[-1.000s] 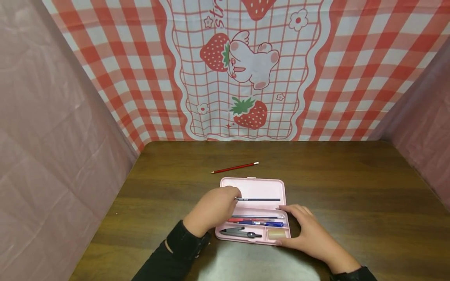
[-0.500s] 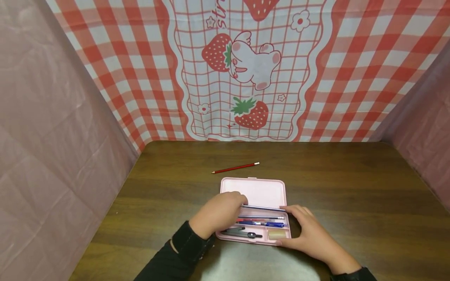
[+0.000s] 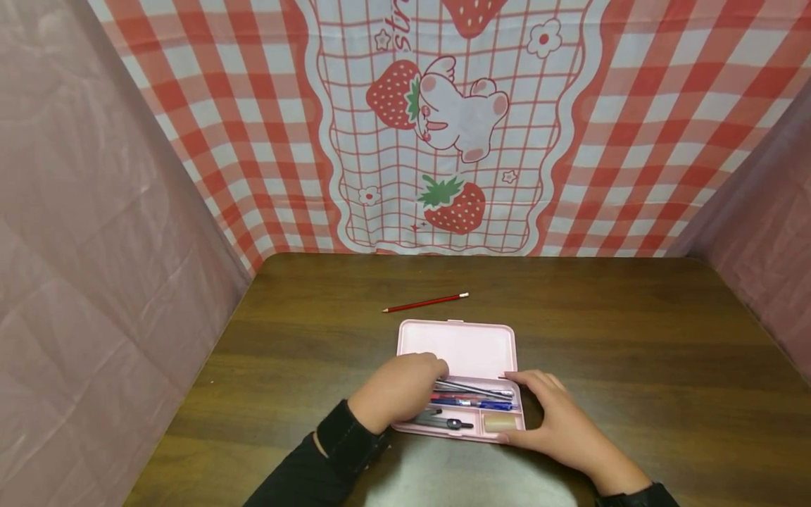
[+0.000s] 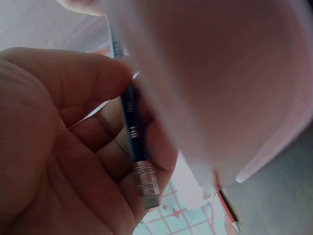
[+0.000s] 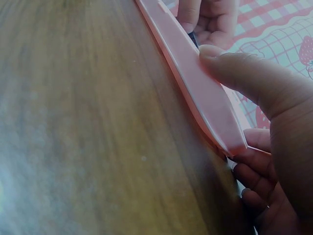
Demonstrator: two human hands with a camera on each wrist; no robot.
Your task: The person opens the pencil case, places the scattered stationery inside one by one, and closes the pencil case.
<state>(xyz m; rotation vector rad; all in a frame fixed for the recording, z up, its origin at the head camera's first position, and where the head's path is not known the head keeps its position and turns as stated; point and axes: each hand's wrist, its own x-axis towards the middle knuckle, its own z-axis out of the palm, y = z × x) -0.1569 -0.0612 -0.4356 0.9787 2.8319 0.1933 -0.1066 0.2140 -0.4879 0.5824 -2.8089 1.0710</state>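
Observation:
An open pink pencil case lies on the table, its lid folded back. Between thumb and fingers, my left hand pinches a dark blue pencil, low over the long compartment; its eraser end shows in the left wrist view. My right hand grips the case's right end, thumb at the front and fingers towards the hinge. Inside the case, a blue pen and a red item lie in the long compartment. A grey drawing compass and a tan block occupy the front compartments. My left hand hides the case's left part.
Beyond the lid, a red pencil with a white end lies on the wooden table. A red-and-white checked cloth hangs behind the table, and pink cloth hangs at both sides.
My left hand has moved towards me and slightly right, bringing the dark blue pencil from over the lid down to the long compartment. My right hand has stayed on the case.

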